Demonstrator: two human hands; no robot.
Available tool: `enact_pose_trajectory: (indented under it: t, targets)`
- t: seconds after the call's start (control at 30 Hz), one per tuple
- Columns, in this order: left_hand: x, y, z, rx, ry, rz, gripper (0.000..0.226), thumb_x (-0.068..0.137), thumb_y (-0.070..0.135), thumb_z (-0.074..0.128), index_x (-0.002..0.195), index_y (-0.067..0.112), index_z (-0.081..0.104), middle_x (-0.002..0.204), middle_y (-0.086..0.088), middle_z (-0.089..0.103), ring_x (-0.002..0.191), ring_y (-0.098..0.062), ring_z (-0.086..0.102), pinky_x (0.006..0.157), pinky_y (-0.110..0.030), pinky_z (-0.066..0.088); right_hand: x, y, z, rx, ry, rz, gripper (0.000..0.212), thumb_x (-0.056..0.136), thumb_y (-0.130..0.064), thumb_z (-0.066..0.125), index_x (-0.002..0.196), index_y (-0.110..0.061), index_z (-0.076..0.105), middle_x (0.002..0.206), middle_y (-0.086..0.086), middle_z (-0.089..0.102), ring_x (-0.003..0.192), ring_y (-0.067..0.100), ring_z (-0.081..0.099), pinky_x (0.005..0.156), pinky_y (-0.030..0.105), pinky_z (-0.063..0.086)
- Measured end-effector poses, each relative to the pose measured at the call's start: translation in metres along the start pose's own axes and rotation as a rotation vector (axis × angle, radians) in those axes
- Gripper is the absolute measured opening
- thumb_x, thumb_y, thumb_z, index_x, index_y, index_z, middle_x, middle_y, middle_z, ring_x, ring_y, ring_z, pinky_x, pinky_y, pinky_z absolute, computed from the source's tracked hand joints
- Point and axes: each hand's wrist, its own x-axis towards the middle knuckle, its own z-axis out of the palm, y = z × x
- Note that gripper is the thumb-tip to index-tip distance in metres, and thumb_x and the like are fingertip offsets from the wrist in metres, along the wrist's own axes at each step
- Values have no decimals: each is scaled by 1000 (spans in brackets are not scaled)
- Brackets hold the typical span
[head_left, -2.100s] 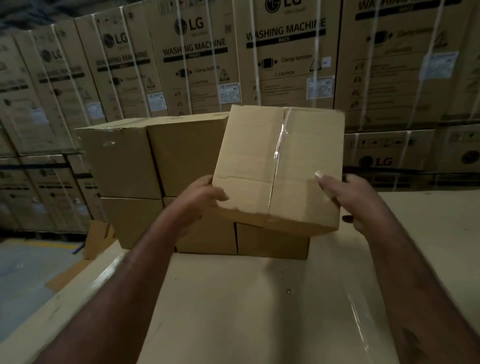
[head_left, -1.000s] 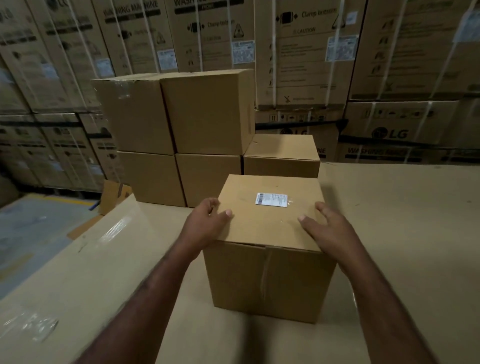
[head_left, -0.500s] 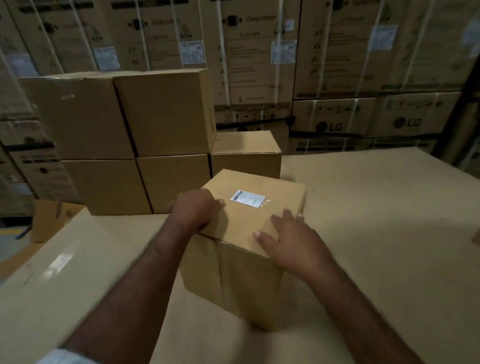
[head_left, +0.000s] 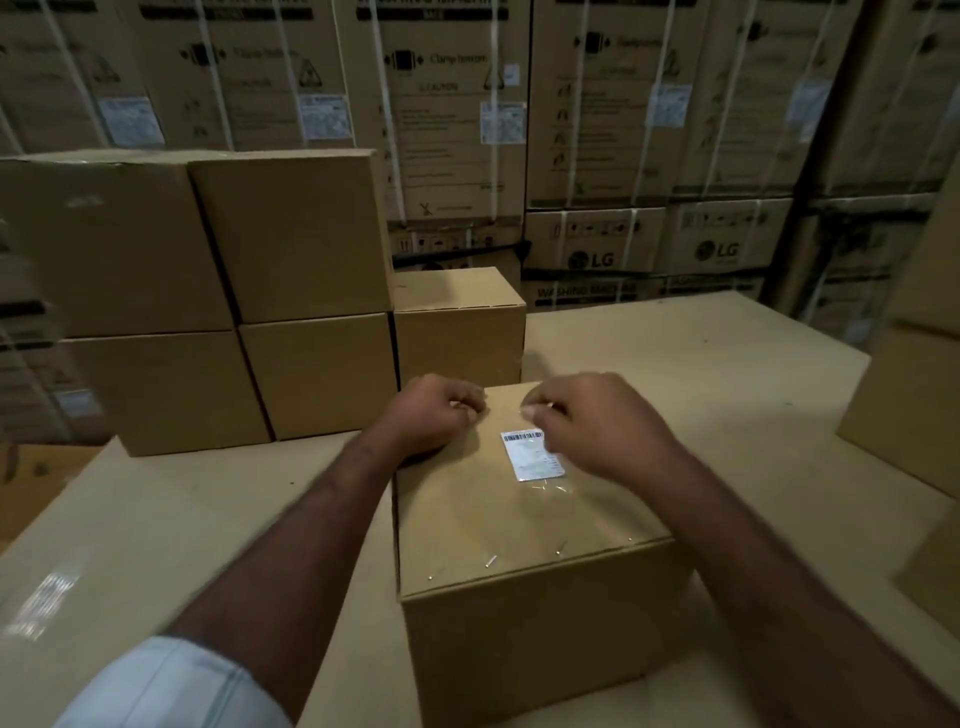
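Both fists are curled, gripping nothing visible, over the cardboard box's (head_left: 519, 530) far end: left hand (head_left: 431, 415) on its far-left corner, right hand (head_left: 597, 426) above the label (head_left: 532, 457). It sits on the bench (head_left: 208, 519), label up, long axis running away from the person.

Near box (head_left: 519, 525) on the tabletop (head_left: 691, 364), stacked boxes (head_left: 291, 234) behind-left, single box (head_left: 457, 322) just behind, large cartons (head_left: 597, 104) beyond.

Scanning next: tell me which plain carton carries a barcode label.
The carton nearest the camera, alone in front: white label on its top. The stacked cartons show none.
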Motion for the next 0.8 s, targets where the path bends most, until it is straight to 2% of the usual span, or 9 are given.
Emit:
enact_pose_trajectory:
  t: [0.07,0.23,0.33,0.43,0.53,0.63,0.73,0.8]
  targets:
    - [-1,2,-1,-27,-5,9,27,86,4,64,102,19,80,124,4,72,115,-7,63,108,-26,44,26,25,2,59,31,13,18,94,-26,60,103,-25,75,88,-4,73,88,17,66,83,35,54]
    - [-2,22,11,-73,-46,32,29,85,0,63,98,19,81,116,7,75,112,-5,65,108,-26,46,54,55,28,89,20,108,32,89,-7,55,107,-22,76,113,1,73,107,20,65,97,34,51]
    - [-3,27,18,-7,-12,23,30,86,3,59,96,20,81,117,10,74,113,-6,65,107,-27,47,44,59,47,49,48,105,36,84,-4,54,103,-24,78,106,-4,70,102,18,65,92,33,52]
    - [-12,31,21,137,14,30,30,87,16,54,104,28,77,124,15,70,117,-11,63,105,-35,49,39,61,47,79,77,80,36,82,-3,54,97,-24,79,102,-8,70,99,16,64,92,35,52]
    - [-22,45,24,241,-59,31,32,91,16,52,111,28,73,125,6,70,114,-20,62,98,-38,51,37,61,45,129,85,77,33,80,-2,55,89,-22,80,94,-12,71,96,13,66,92,36,54]
    - [-28,62,24,318,-138,1,28,93,16,51,110,24,71,112,-2,71,99,-24,62,87,-39,54,37,60,45,125,67,54,31,78,-5,55,82,-26,78,82,-21,63,95,12,65,92,38,54]
    - [-26,70,26,311,-113,-58,26,93,16,53,107,23,73,105,-5,72,92,-24,61,82,-37,54,37,62,46,111,60,31,31,76,-8,54,83,-28,76,87,-18,61,95,14,63,90,39,54]
    - [-25,71,30,272,-44,-90,26,92,20,55,108,23,75,107,-5,73,94,-25,63,85,-38,55,37,62,46,115,56,23,28,77,-10,56,85,-29,75,90,-16,60,95,14,62,89,39,53]
